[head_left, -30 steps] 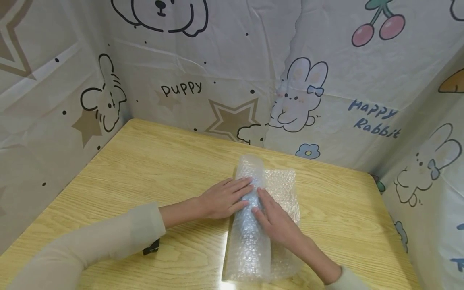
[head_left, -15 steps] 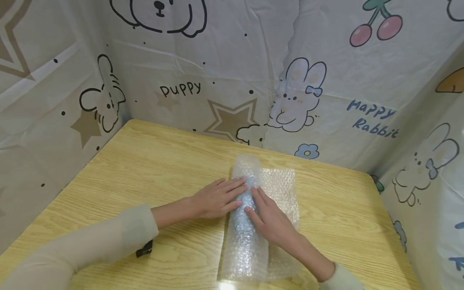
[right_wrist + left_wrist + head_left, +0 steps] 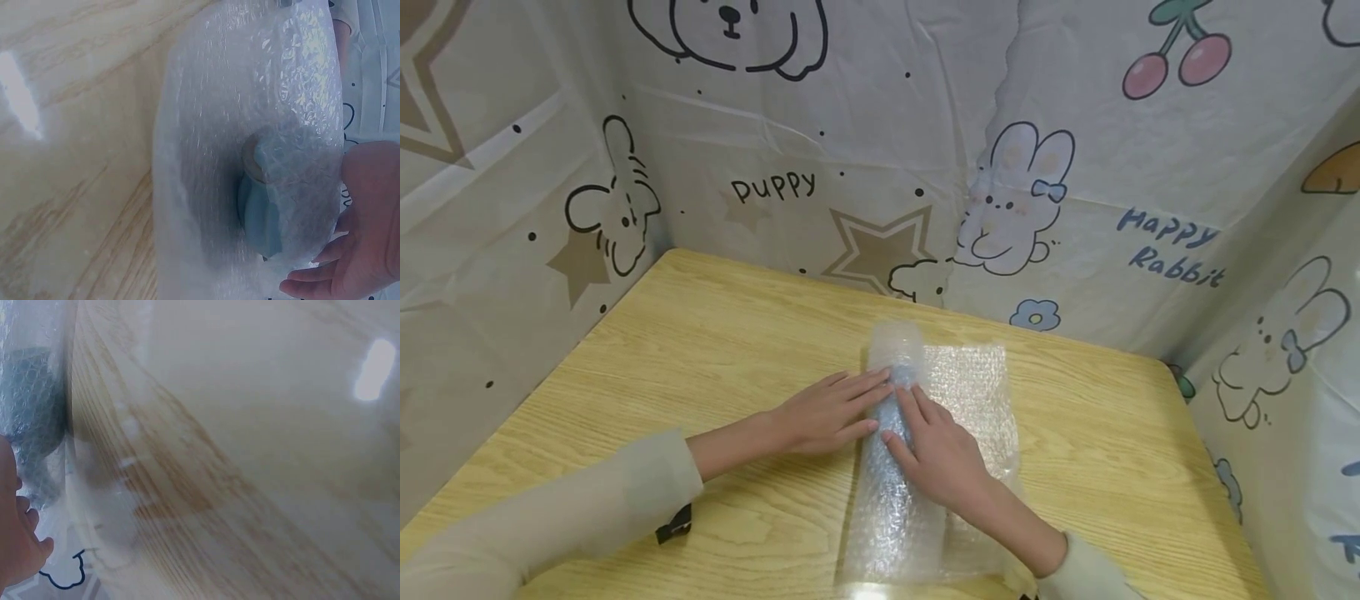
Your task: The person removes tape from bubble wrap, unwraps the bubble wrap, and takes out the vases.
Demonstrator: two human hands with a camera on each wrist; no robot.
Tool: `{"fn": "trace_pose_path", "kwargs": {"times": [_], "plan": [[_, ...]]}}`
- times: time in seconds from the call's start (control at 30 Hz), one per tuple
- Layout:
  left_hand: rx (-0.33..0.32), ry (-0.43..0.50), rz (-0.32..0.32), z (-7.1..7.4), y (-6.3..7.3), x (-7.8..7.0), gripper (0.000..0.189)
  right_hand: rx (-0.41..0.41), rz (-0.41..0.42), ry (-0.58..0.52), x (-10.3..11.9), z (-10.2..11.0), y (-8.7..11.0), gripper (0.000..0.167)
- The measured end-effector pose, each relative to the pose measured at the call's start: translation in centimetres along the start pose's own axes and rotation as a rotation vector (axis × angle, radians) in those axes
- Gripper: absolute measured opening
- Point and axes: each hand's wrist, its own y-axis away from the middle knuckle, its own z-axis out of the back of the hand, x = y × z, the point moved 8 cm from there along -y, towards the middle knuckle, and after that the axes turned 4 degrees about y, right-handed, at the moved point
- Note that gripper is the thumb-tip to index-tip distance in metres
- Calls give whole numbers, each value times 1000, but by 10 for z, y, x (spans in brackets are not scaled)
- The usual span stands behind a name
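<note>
A bubble wrap sheet is rolled into a tube around a blue object, with a flat flap lying to the right. In the right wrist view, the blue object has a rounded ring-like end and ridged sides inside the wrap; its kind is unclear. My left hand rests extended fingers on the roll's left side. From the right, my right hand lays its fingers on top of the roll, fingertips close to the left ones. The left wrist view catches only part of the left hand beside the wrap.
The wood-grain table extends around the roll on both sides. A cloth printed with cartoon animals hangs behind it and along its sides. A small black item shows under the left sleeve.
Both hands have moved left together with the bubble wrap roll. More of the flat flap now shows on the right.
</note>
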Motion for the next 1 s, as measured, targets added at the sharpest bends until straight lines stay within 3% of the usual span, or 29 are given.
{"fn": "trace_pose_path", "kwargs": {"times": [0.2,0.33,0.53,0.73,1.0], "plan": [[1,9,4,0,2,0,62,-10,-31,6,0,0,1,67],[-2,13,3,0,0,-1,61,8,-53,-76,-8,-1,5,65],[-89,-6,-40,7,-3,-3,60,39,-32,-208,-25,-5,18,67],[-166,21,-81,16,-6,-12,59,44,42,-254,-31,-7,27,64],[-106,89,-104,10,-15,-33,69,4,103,-222,-25,-10,26,66]]}}
